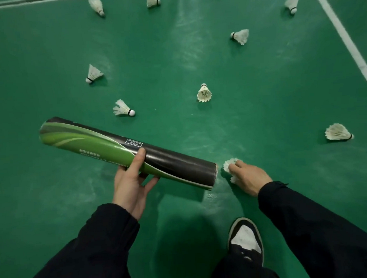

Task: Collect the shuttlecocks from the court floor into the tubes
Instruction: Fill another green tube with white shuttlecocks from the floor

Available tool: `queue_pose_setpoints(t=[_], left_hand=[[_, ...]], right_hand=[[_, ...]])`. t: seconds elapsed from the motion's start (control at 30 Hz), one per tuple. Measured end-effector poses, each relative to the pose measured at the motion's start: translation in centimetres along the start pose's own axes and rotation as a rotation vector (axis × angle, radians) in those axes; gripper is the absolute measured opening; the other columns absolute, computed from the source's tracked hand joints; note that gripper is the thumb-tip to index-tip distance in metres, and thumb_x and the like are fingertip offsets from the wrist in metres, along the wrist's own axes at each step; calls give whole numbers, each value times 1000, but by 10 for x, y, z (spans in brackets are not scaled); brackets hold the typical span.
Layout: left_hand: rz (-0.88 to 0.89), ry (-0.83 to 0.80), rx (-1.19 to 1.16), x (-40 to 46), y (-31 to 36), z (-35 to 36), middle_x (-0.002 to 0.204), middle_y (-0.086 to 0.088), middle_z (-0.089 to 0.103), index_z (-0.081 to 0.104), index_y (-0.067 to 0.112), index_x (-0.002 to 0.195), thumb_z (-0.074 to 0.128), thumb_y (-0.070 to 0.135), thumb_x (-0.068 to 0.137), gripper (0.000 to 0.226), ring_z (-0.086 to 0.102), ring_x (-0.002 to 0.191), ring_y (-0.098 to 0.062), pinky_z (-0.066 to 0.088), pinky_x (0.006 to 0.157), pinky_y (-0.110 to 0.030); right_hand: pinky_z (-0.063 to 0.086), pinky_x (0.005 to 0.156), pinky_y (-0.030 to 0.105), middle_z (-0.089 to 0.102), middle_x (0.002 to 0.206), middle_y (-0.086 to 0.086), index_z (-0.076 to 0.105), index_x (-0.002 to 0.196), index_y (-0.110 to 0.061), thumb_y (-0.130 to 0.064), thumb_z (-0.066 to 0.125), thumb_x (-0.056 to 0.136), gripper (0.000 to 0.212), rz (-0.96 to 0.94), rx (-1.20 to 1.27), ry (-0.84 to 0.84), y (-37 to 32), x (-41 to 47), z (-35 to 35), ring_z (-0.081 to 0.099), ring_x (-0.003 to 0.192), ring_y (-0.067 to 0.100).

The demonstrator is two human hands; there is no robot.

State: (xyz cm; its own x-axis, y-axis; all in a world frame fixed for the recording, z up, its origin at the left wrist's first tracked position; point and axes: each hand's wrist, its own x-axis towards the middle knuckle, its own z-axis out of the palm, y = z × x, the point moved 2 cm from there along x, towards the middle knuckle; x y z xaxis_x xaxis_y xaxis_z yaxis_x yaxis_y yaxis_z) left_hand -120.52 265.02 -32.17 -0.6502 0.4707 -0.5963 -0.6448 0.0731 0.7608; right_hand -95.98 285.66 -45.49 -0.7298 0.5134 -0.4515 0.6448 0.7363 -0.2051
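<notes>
Shoe: black and white, planted on green court floor.
Left hand: curled round green-black tube — held aslant above floor.
Right hand: fingers closed on shuttlecock — just beside tube's near end.
Loose shuttlecocks: scattered beyond.

Even overhead light, pale sheen on the green floor, soft shadows, wide-angle bowing at edges.

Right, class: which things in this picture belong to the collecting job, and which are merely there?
Part of the job:
tube held in the left hand
shuttlecock gripped by the right hand
loose shuttlecocks, e.g. the nearest upright one

Merely there:
white court line
shoe
</notes>
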Motion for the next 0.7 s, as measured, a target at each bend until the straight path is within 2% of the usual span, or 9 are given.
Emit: queue_pose_setpoints(t=[0.07, 0.13, 0.2, 0.27, 0.37, 0.43, 0.53, 0.6, 0.7], left_hand=[[-43, -15, -13, 1, -6, 2, 113, -3, 73, 59, 15, 134, 75, 38, 85, 57, 65, 119, -25, 57, 94, -49], [-104, -12, -37, 4, -13, 5, 112, -4, 74, 62, 17, 131, 75, 39, 84, 54, 66, 116, -24, 59, 89, -46], [-151, -17, -64, 8, -18, 9, 104, -2, 76, 65, 18, 122, 75, 41, 84, 46, 67, 112, -23, 59, 84, -43], [-180, -18, -119, 11, -20, 15, 101, -2, 75, 66, 21, 117, 71, 43, 88, 37, 66, 110, -24, 57, 85, -43], [-221, -27, -215, 10, -22, 28, 114, -4, 66, 64, 21, 124, 66, 46, 93, 39, 62, 116, -26, 55, 88, -44], [-236, -66, -220, 6, -26, 36, 114, -4, 65, 64, 21, 123, 66, 46, 93, 39, 62, 116, -26, 55, 85, -43], [-267, -146, -206, -6, -33, 52, 110, -4, 67, 66, 21, 115, 68, 45, 91, 34, 63, 113, -26, 59, 81, -42], [-282, -172, -224, -17, -33, 63, 111, -6, 65, 65, 19, 113, 69, 44, 90, 35, 62, 112, -26, 61, 80, -42], [-294, -198, -256, -34, -26, 74, 118, -9, 61, 64, 17, 115, 68, 42, 92, 34, 59, 117, -28, 56, 85, -43]], right_hand=[[58, 80, 47, 61, 100, 4, 50, 103, -13, -20, 65, 95, 18, 221, 389, 99, 0, -14, -4, 63, 83, 30], [59, 84, 45, 71, 99, 5, 61, 104, -10, -18, 77, 88, 24, 464, 1061, 359, -9, -32, -19, 69, 89, 33], [60, 88, 41, 75, 101, 9, 65, 103, -12, -11, 80, 85, 24, 515, 1636, 649, -31, -56, -42, 72, 93, 30], [60, 89, 35, 76, 106, 9, 67, 106, -12, -5, 77, 85, 25, 455, 1836, 796, -50, -79, -60, 72, 96, 23], [61, 88, 34, 77, 104, 6, 67, 108, -12, -8, 77, 84, 27, 439, 1844, 966, -60, -107, -80, 73, 96, 20], [60, 89, 34, 77, 106, 5, 66, 112, -9, -10, 79, 83, 32, 415, 1788, 1012, -61, -120, -90, 72, 97, 21], [58, 84, 28, 77, 98, -3, 68, 104, -17, -9, 75, 89, 18, 278, 1544, 904, -74, -131, -103, 71, 91, 12], [56, 89, 30, 76, 103, -5, 69, 109, -20, -24, 65, 98, 12, 165, 1344, 796, -84, -141, -111, 69, 98, 11], [39, 100, 33, 68, 113, -16, 69, 113, -26, -46, 40, 97, 40, 83, 778, 630, -85, -161, -129, 52, 113, 8]])
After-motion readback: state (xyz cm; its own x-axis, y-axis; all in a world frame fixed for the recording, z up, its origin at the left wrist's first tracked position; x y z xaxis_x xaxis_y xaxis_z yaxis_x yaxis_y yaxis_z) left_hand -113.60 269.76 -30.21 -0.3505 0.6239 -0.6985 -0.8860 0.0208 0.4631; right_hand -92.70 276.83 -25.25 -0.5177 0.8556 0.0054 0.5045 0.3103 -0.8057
